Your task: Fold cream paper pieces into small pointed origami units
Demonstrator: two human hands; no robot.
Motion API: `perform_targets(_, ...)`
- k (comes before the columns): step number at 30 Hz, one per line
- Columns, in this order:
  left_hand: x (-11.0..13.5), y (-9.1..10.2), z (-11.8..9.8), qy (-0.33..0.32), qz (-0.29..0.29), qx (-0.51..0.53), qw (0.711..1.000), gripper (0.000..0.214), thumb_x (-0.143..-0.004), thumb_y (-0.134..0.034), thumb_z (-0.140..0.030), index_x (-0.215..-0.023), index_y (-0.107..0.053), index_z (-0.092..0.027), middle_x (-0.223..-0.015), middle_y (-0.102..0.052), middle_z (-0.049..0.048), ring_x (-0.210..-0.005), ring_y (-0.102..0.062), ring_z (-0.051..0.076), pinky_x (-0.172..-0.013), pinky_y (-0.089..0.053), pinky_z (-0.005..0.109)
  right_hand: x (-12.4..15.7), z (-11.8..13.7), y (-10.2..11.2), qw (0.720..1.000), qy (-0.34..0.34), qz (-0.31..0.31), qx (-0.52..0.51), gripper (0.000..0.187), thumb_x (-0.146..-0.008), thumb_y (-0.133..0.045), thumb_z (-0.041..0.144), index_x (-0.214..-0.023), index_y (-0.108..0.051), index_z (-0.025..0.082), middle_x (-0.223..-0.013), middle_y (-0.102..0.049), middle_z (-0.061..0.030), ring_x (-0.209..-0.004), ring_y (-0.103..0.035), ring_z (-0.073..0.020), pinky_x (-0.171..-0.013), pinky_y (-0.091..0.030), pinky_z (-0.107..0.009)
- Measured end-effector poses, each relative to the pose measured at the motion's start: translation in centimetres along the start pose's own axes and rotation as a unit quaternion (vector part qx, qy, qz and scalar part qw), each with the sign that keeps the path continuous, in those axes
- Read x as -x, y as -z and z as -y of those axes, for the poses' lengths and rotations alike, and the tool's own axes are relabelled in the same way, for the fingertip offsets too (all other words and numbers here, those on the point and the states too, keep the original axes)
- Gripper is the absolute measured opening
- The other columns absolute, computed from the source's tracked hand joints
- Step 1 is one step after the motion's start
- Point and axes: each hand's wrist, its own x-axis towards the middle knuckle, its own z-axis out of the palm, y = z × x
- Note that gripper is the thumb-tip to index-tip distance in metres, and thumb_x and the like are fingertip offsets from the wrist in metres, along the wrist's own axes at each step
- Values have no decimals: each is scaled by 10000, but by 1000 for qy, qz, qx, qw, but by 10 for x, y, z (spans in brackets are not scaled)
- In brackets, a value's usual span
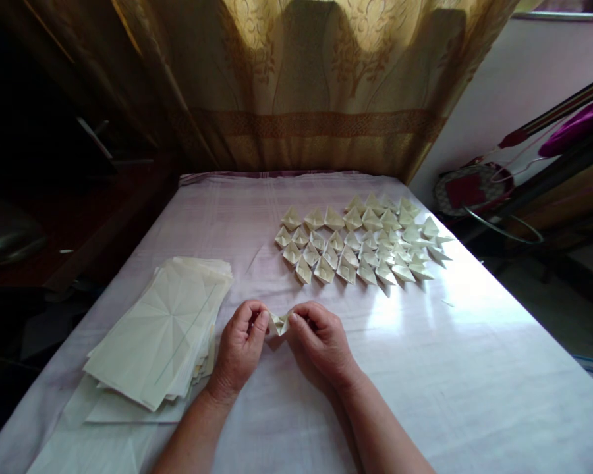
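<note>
My left hand [241,342] and my right hand [321,339] meet over the table near its front middle. Between their fingertips they pinch a small folded piece of cream paper [279,323], each hand closed on one end of it. To the left of my left hand lies a stack of creased cream paper sheets [158,332]. Beyond my hands, several finished folded paper boats [363,240] stand in rows on the cloth.
A pale lilac cloth [449,368] covers the table. A gold patterned curtain [301,85] hangs behind its far edge. Dark furniture [54,217] stands to the left; a purple object and rods [563,131] lean at the right by a white wall.
</note>
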Motion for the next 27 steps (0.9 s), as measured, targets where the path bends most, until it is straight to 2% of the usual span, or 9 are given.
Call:
perform_targets(6, 0, 1, 1, 15, -50, -38, 998, 212, -914, -461, -394, -865, -554, -209, -607, -571, -42, -559, -571, 124, -566, -474, 217, -1, -6, 5, 999, -19, -17, 30, 143, -816, -572, 243, -686, -613, 201, -625, -601, 20, -554, -515, -109, -552, -400, -218)
perform_targets(10, 1, 2, 2, 3, -62, -111, 992, 196, -892, -467, -377, -826, -560, -218, -599, -579, -39, -562, -582, 136, -556, -464, 225, -3, -7, 12, 996, 12, -21, 89, 158, -797, -565, 212, -641, -591, 208, -628, -606, 9, -621, -533, -137, -637, -408, -262)
perform_targets(14, 0, 6, 4, -66, -77, -188, 977, 143, -859, -485, -302, -778, -569, -219, -654, -621, -22, -611, -609, 147, -585, -474, 240, -6, -5, 17, 991, 61, 16, 117, 151, -794, -574, 156, -659, -613, 211, -659, -627, 0, -724, -554, -165, -749, -407, -307)
perform_targets(17, -1, 9, 2, -142, -84, -201, 966, 161, -869, -481, -259, -899, -630, -210, -894, -687, 41, -861, -655, 186, -763, -520, 292, -8, -5, 18, 988, 87, 49, 118, 138, -843, -615, 180, -717, -655, 219, -712, -669, -3, -756, -573, -168, -786, -409, -320)
perform_targets(20, -3, 11, 0, -194, -53, -213, 956, 213, -899, -476, -239, -955, -681, -223, -1063, -675, 66, -1014, -627, 207, -920, -490, 354, -7, -7, 17, 985, 99, 60, 132, 133, -869, -637, 212, -744, -680, 227, -738, -686, -12, -780, -588, -174, -807, -416, -332)
perform_targets(27, -3, 14, -3, -218, 17, -306, 927, 197, -861, -518, -242, -749, -678, -216, -1085, -690, 76, -1045, -600, 264, -937, -443, 438, -5, -11, 14, 981, 111, 46, 153, 136, -848, -616, 159, -743, -682, 214, -729, -679, -18, -789, -588, -179, -795, -425, -336)
